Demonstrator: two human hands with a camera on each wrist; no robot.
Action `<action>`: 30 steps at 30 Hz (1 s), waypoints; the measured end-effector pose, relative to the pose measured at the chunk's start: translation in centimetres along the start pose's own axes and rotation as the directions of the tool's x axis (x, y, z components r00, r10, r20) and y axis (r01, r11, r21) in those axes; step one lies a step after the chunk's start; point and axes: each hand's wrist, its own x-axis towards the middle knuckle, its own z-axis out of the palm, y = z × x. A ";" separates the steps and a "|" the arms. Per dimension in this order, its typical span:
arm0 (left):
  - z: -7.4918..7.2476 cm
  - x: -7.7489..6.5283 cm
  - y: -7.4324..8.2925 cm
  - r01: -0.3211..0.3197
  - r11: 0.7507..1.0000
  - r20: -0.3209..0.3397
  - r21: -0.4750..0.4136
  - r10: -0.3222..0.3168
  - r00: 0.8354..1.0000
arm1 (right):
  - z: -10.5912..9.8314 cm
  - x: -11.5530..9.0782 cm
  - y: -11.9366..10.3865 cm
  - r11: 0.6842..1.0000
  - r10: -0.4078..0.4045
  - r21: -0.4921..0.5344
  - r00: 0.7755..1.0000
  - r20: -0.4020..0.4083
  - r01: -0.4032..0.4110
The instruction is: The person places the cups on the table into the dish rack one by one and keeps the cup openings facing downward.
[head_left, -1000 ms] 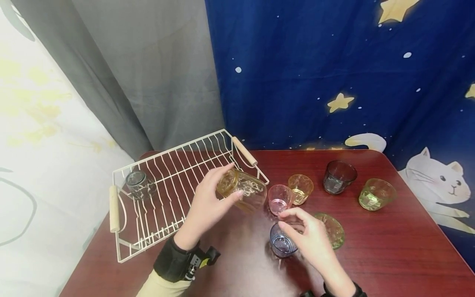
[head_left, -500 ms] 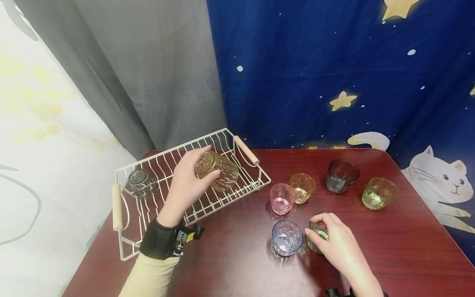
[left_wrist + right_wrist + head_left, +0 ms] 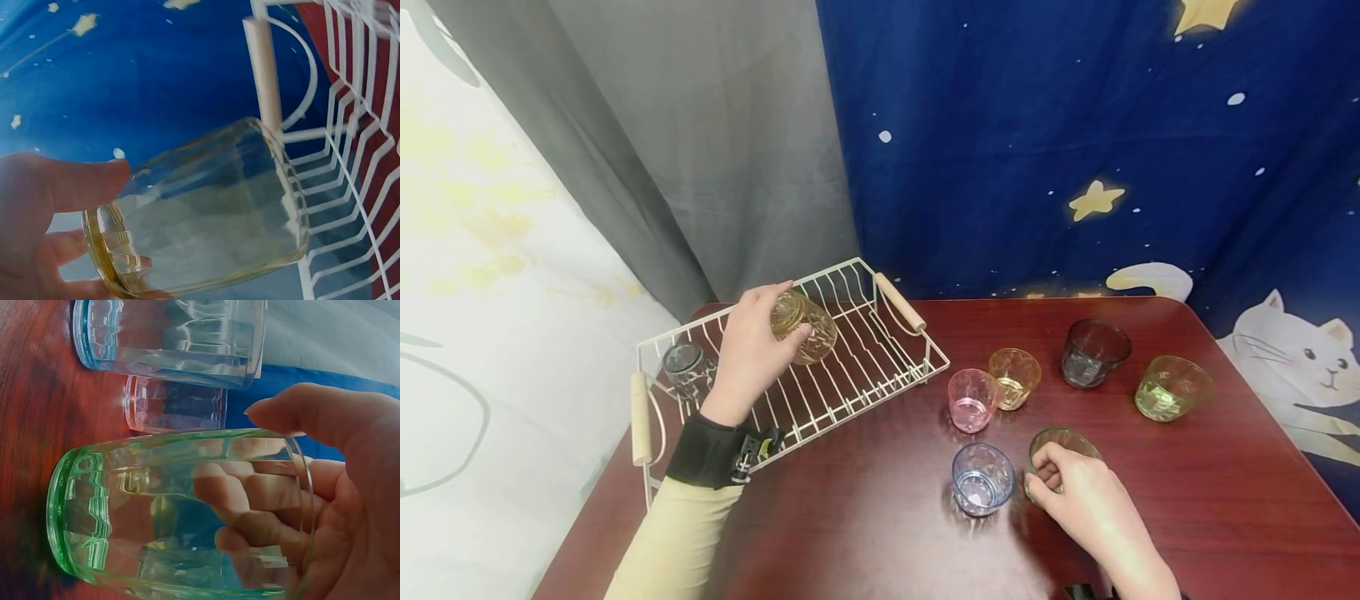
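Amber glass (image 3: 815, 335), mouth tipped downward — newly over the rack (image 3: 859, 261).
Head: we record the left hand (image 3: 752, 350) gripping the amber glass by its base end, both further left than half a second ago, with a dark glass (image 3: 688, 371) just left of that hand; the carry, we judge, is nearly across, though we cannot tell whether glass touches wire. The right hand (image 3: 1090, 492) has stayed at the green glass (image 3: 1072, 442), blue glass (image 3: 982, 482) just left of its fingers. Left wrist: we note thumb and fingers about the thick base, mouth pointing away from the hand towards the wires. Right wrist: we list fingers curled at the upright green glass, thumb by its rim — firmness not shown; the pink glass (image 3: 178, 403) stands beyond the thumb.
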 end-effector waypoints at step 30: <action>0.5 1.4 -7.2 0.173 0.965 0.157 0.197 -0.206 0.966 | 0.6 -0.5 0.2 0.999 0.007 -0.036 0.999 -0.045 -0.009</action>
